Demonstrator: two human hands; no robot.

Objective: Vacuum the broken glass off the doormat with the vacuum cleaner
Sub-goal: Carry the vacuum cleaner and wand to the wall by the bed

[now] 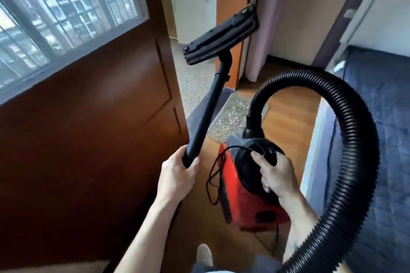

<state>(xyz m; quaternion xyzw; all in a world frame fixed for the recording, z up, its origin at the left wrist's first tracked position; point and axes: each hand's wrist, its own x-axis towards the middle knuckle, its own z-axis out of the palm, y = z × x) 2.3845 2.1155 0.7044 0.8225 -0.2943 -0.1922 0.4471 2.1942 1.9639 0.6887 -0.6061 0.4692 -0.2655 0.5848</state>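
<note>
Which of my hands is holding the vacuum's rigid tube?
The left hand grips the rigid tube; the right hand holds the red canister instead.

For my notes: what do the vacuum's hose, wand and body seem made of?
Hose: black flexible plastic, matte, ribbed all along its loop. Wand: black, smooth, faintly glossy; plastic or painted metal, cannot tell. Body: red hard plastic by its moulded shape and sheen, with a black round top.

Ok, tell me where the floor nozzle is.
Head view, upper centre: the floor nozzle is held up off the floor on the wand gripped by the left hand, just right of the brown door.
</note>
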